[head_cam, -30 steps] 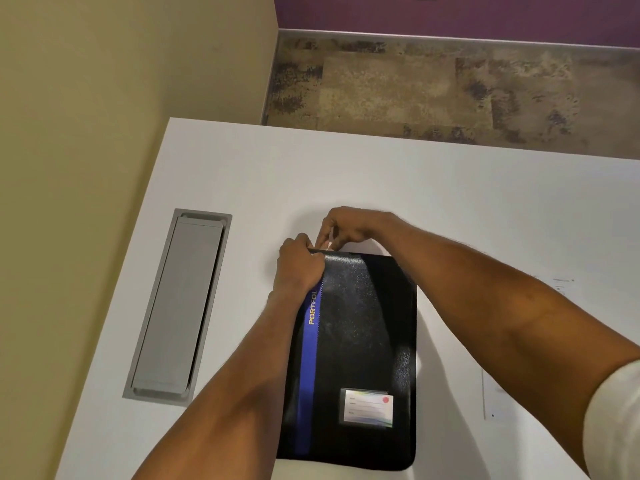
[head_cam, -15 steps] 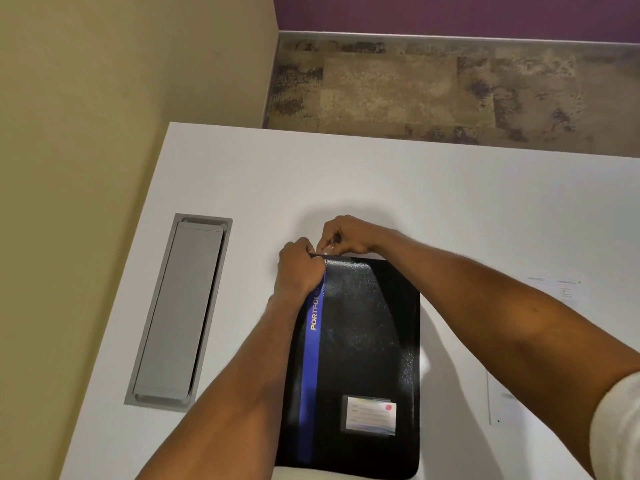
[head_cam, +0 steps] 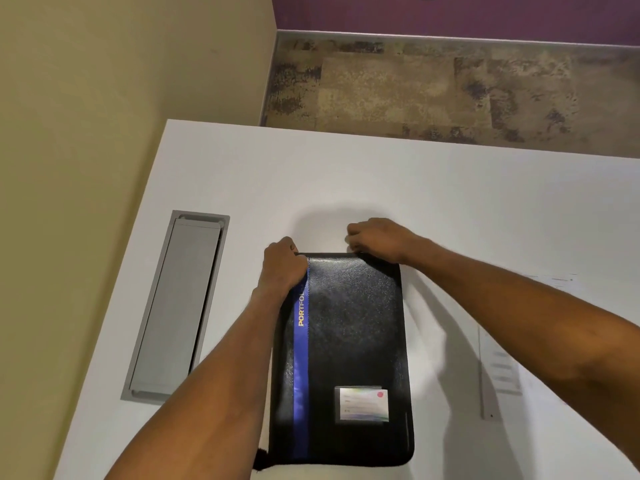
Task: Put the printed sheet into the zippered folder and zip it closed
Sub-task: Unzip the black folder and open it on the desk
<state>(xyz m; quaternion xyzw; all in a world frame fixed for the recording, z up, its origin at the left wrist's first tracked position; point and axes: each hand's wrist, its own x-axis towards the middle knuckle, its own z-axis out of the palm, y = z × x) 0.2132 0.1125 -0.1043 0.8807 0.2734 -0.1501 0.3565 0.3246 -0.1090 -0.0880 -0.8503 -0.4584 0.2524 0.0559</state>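
Folder (head_cam: 349, 323) lay flat, just below the fingers, long axis toward the person. Left hand (head_cam: 282, 266) gripped its top-left corner, fingers curled. Right hand (head_cam: 377, 239) had fingers bunched on the top edge, probably pinching the zipper (head_cam: 329, 253); pull hidden. Sheet (head_cam: 502, 375) lay outside, under the right forearm.

one zippered folder (head_cam: 353, 341), one printed sheet (head_cam: 502, 372) and two hands on one white table (head_cam: 346, 174)
one left hand (head_cam: 282, 265), one right hand (head_cam: 377, 239); one label card (head_cam: 362, 403) on the folder; one grey hatch (head_cam: 176, 306) by the table's left edge.
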